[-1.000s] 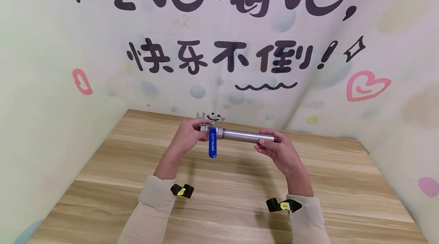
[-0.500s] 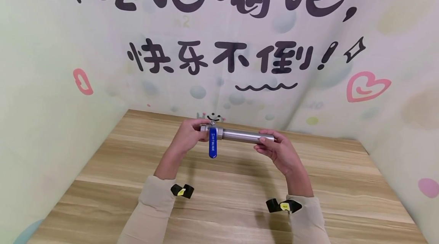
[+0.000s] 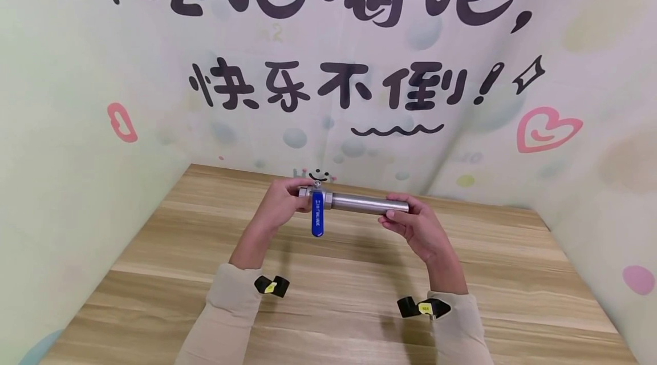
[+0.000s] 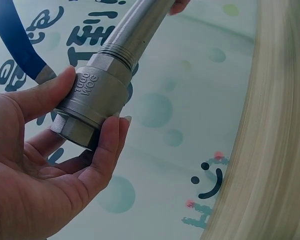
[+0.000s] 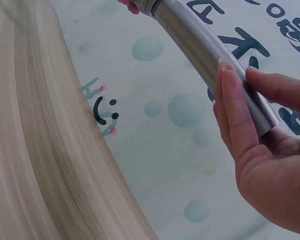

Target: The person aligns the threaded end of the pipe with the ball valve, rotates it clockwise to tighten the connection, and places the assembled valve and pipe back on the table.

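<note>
- Left hand (image 3: 277, 205): we find thumb and fingers gripping the valve body (image 4: 92, 95).
- Blue lever (image 3: 317, 217): we note it pointing from the valve body toward six o'clock.
- Steel pipe (image 3: 361, 203): we observe it joined to the valve body, running toward three o'clock, above the wooden tabletop (image 3: 328, 302).
- Right hand (image 3: 422, 229): we record thumb and fingers pinching the steel pipe at its three-o'clock end.

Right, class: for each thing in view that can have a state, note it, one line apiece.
Pipe: held up, some threads showing
Ball valve: on the pipe's threaded end
Blue handle: crosswise to the pipe, suggesting a closed valve
Left fingers: gripping the ball valve
Right fingers: gripping the pipe's free end
</note>
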A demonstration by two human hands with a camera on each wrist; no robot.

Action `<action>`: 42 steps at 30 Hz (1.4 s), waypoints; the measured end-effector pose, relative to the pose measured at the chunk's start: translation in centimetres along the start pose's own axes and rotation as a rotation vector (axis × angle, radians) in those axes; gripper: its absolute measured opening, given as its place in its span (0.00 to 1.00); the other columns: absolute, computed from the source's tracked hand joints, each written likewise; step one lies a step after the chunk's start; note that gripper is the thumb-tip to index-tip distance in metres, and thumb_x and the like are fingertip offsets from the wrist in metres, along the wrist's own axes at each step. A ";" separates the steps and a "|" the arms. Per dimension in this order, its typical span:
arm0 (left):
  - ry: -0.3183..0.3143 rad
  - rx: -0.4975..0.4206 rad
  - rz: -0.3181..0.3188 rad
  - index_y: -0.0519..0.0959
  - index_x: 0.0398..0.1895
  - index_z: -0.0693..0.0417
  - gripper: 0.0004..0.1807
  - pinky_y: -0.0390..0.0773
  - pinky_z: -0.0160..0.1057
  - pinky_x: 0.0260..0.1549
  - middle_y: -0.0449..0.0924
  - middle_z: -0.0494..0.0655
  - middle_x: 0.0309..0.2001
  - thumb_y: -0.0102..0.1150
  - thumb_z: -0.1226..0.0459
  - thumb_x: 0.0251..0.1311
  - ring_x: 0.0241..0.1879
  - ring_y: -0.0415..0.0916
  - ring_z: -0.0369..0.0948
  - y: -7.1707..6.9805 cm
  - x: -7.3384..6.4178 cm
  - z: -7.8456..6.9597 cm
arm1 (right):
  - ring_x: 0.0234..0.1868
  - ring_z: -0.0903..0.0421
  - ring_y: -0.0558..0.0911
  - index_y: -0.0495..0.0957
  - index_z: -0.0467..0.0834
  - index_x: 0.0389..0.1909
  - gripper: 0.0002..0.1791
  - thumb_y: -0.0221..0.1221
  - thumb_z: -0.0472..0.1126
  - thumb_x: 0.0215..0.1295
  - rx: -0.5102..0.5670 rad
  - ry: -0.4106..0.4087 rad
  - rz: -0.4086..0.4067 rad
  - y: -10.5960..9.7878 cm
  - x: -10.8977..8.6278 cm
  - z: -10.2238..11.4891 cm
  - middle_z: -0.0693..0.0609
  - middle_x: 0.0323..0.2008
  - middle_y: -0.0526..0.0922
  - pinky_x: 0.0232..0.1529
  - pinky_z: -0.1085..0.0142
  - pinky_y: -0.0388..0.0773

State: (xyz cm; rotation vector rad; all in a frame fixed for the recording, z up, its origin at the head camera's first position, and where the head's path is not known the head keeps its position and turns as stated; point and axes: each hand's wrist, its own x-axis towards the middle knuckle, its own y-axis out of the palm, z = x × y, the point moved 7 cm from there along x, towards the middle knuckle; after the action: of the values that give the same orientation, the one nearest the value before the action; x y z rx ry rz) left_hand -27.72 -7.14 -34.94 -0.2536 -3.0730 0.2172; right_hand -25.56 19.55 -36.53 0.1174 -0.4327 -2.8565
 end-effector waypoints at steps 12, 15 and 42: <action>-0.006 0.005 0.004 0.80 0.54 0.61 0.19 0.84 0.40 0.39 0.80 0.60 0.45 0.56 0.76 0.59 0.34 0.78 0.43 0.0 0.0 0.1 | 0.33 0.54 0.87 0.76 0.42 0.49 0.14 0.56 0.27 0.66 0.015 -0.017 -0.004 -0.2 0.1 -0.1 0.45 0.40 0.78 0.42 0.65 0.84; -0.005 0.004 0.006 0.80 0.54 0.61 0.19 0.84 0.40 0.39 0.80 0.60 0.45 0.57 0.76 0.59 0.34 0.77 0.43 0.1 0.0 0.0 | 0.32 0.55 0.87 0.76 0.42 0.48 0.12 0.56 0.28 0.66 0.016 -0.021 -0.006 -0.2 0.1 -0.1 0.45 0.38 0.80 0.41 0.66 0.84; -0.021 0.009 -0.003 0.80 0.54 0.59 0.19 0.84 0.41 0.40 0.79 0.61 0.46 0.57 0.76 0.60 0.36 0.78 0.45 0.1 0.0 -0.1 | 0.33 0.53 0.87 0.78 0.41 0.51 0.13 0.56 0.30 0.67 0.032 -0.026 0.001 -0.1 0.1 0.0 0.45 0.39 0.82 0.42 0.64 0.84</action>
State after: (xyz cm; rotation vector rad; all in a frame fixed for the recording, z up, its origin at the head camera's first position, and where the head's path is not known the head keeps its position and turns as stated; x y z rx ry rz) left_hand -27.70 -7.06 -34.87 -0.2474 -3.0925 0.2356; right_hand -25.70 19.58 -36.55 0.0864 -0.4831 -2.8537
